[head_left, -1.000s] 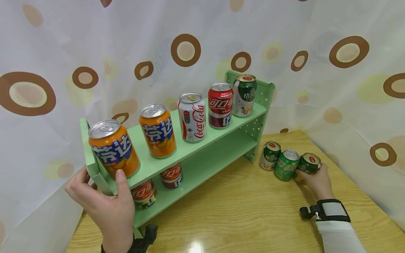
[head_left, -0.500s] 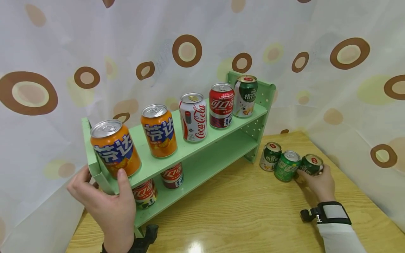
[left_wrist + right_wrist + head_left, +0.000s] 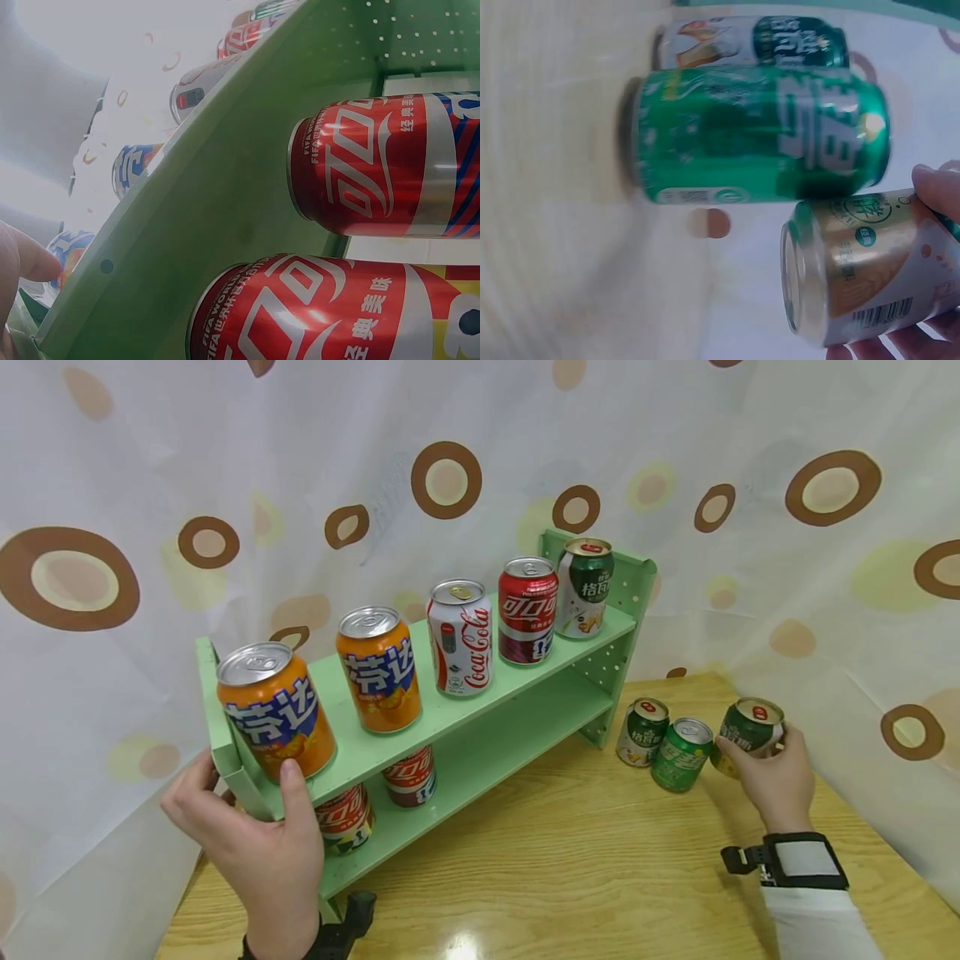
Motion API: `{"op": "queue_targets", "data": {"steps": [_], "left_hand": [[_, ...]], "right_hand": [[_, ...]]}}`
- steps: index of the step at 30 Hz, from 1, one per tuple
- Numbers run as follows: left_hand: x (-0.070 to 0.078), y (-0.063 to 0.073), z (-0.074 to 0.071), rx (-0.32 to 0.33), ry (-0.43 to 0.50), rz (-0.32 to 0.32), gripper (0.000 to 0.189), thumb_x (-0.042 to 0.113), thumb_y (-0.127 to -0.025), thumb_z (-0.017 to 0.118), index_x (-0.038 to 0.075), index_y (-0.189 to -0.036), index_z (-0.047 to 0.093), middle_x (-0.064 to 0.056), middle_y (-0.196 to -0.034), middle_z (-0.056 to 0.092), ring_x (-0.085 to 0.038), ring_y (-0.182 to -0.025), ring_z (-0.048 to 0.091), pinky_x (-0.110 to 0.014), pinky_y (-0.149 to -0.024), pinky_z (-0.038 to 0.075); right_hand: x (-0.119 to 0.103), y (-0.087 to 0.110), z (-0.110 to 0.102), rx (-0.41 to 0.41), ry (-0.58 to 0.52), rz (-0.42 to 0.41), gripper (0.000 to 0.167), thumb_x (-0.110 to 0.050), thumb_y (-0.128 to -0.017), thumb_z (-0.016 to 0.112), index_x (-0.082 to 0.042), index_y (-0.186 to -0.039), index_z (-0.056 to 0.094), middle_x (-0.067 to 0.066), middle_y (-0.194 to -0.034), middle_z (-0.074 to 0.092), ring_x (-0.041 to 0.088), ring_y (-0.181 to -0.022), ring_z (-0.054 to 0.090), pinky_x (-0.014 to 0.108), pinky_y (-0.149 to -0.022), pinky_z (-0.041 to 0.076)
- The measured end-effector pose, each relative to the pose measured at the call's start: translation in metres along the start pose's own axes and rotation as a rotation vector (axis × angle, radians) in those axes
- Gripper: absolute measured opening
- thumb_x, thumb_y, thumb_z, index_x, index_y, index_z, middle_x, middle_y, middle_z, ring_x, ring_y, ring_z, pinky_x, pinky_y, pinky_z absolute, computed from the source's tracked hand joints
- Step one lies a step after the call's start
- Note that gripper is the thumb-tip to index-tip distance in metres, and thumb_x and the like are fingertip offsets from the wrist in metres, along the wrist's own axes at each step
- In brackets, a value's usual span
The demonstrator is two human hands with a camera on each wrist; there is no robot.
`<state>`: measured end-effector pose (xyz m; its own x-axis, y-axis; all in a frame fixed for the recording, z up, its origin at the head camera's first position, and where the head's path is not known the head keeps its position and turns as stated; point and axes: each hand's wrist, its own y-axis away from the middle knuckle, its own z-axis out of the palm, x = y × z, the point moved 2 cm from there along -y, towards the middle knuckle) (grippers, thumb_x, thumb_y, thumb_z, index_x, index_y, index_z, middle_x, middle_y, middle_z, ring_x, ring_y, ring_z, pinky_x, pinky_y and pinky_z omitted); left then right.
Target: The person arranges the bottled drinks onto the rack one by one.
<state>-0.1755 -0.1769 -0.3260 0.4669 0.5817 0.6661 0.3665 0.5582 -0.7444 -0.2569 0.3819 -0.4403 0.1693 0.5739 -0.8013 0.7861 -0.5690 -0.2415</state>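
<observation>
My right hand grips a green, white and gold drink can, thumb on one side and fingers on the other. In the right wrist view the bottom of this can shows, raised off the table. Beside it stand a bright green can and another dark green and white can, both upright on the table. At the far left, my left hand holds the end of a light green two-tier shelf. Its thumb lies at the front edge, close by an orange Fanta can; its fingers go behind the side panel.
Along the top tier stand a second orange can, a white Coca-Cola can, a red cola can and a green-white can. Two red cans occupy the lower tier's left. A patterned sheet hangs behind the wooden table.
My right hand has lifted the green and gold can off the table and drawn it slightly right, away from the bright green can. The left hand keeps its hold on the shelf.
</observation>
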Motion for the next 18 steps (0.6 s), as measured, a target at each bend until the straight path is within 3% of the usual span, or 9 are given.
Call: {"op": "queue_targets", "data": {"steps": [4,11,18], "left_hand": [[0.000,0.000,0.000,-0.003,-0.001,-0.006,0.055,0.015,-0.087,0.067,-0.001,-0.135,0.046,0.015,-0.128,0.032,-0.007,-0.126,0.037,-0.022,-0.094,0.036],[0.000,0.000,0.000,-0.012,-0.005,-0.013,0.056,0.014,-0.087,0.068,0.000,-0.137,0.046,0.016,-0.129,0.031,-0.007,-0.127,0.037,-0.022,-0.095,0.036],[0.001,0.001,0.000,-0.018,-0.002,-0.027,0.056,0.012,-0.088,0.068,0.001,-0.137,0.045,0.016,-0.129,0.031,-0.008,-0.128,0.038,-0.022,-0.095,0.037]], "right_hand": [[-0.012,0.001,-0.004,0.022,0.005,-0.051,0.088,-0.034,-0.091,0.075,0.000,-0.158,0.030,0.030,-0.151,0.044,0.052,-0.133,0.048,0.064,-0.102,0.042],[-0.032,0.003,-0.011,0.071,0.038,-0.116,0.084,-0.031,-0.090,0.077,0.001,-0.155,0.036,0.030,-0.144,0.050,0.046,-0.124,0.050,0.048,-0.086,0.039],[-0.054,0.008,-0.013,0.059,-0.013,-0.133,0.083,-0.032,-0.090,0.077,-0.002,-0.157,0.036,0.026,-0.149,0.048,0.046,-0.131,0.047,0.060,-0.100,0.038]]}}
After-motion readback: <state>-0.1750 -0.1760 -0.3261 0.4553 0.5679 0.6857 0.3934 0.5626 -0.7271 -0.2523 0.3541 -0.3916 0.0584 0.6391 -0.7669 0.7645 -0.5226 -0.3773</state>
